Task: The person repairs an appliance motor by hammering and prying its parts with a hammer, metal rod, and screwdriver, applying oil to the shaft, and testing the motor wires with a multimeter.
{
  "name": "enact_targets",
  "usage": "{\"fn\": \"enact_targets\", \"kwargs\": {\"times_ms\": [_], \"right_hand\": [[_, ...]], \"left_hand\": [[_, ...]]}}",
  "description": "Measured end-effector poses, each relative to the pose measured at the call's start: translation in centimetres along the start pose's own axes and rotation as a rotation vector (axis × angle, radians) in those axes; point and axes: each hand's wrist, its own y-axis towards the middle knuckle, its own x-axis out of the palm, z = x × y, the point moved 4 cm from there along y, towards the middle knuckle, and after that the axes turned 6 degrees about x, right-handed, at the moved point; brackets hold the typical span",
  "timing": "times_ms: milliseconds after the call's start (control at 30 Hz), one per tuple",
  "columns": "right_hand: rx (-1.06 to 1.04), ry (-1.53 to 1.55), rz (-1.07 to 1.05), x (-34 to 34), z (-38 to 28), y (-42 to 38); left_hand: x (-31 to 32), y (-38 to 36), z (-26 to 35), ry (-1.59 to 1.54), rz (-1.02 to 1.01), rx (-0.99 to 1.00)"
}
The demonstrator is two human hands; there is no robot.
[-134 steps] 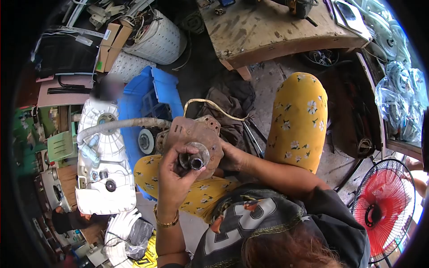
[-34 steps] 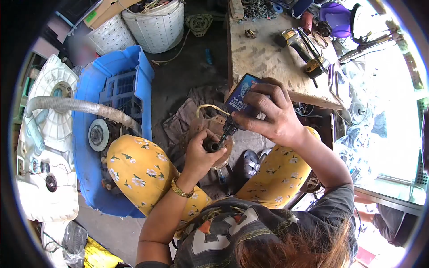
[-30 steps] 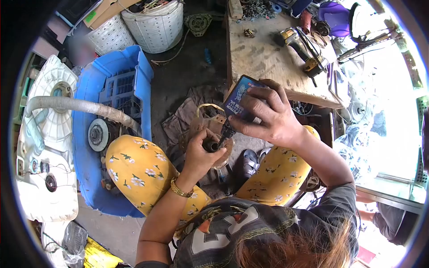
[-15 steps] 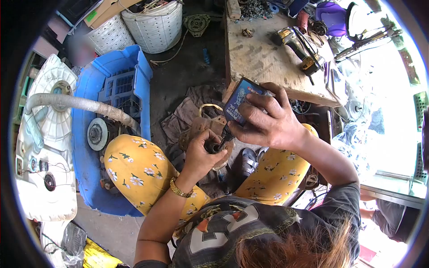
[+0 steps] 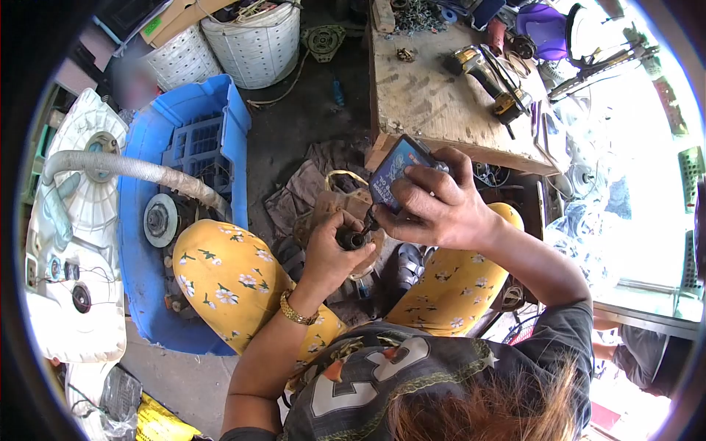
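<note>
My left hand (image 5: 325,251) is wrapped round a short dark hollow cylindrical part (image 5: 355,240), its open end facing up. In my right hand (image 5: 447,202) is a dark blue oil bottle (image 5: 398,173) with a printed label. The bottle is tipped so its black spout (image 5: 371,219) points down beside the part's opening, close to my left fingertips. Below both hands, between my knees, a brownish metal housing (image 5: 332,209) rests on dark cloth (image 5: 296,192), partly hidden by my left hand.
A blue crate (image 5: 239,121) holding machine parts stands to the left, with a ribbed hose (image 5: 132,167) across it. Ahead on the right, a wooden bench (image 5: 415,95) bears a yellow-and-black power tool (image 5: 485,77) and a pile of screws (image 5: 423,18). White baskets (image 5: 254,48) stand behind.
The oil bottle has shifted slightly down and turned in my right hand. Its spout has lifted a little from the part's opening, which shows more fully. My left hand stays in place.
</note>
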Motion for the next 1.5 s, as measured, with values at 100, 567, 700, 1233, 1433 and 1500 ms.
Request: {"fn": "enact_targets", "kwargs": {"times_ms": [100,567,700,1233,1433,1500], "right_hand": [[-0.015,-0.006,-0.018,0.0,-0.3,-0.2],[0.505,0.647,-0.304,3.7,2.1,-3.0],[0.837,0.965,-0.147,6.0,5.5,-3.9],[1.496,0.127,0.045,18.5,26.3,-5.9],[1.242,0.08,0.439,13.8,22.9,-6.9],[1.179,0.216,0.616,12.8,20.1,-8.6]], "left_hand": [[0.0,0.0,-0.2,0.009,0.01,0.027],[-0.3,-0.3,0.3,0.032,0.014,-0.012],[-0.7,-0.4,0.2,0.049,-0.002,-0.053],[-1.5,0.3,-1.3,0.117,0.058,-0.075],[-1.3,1.0,-3.5,0.234,0.059,-0.085],[-1.2,1.2,-4.6,0.223,0.039,-0.07]]}}
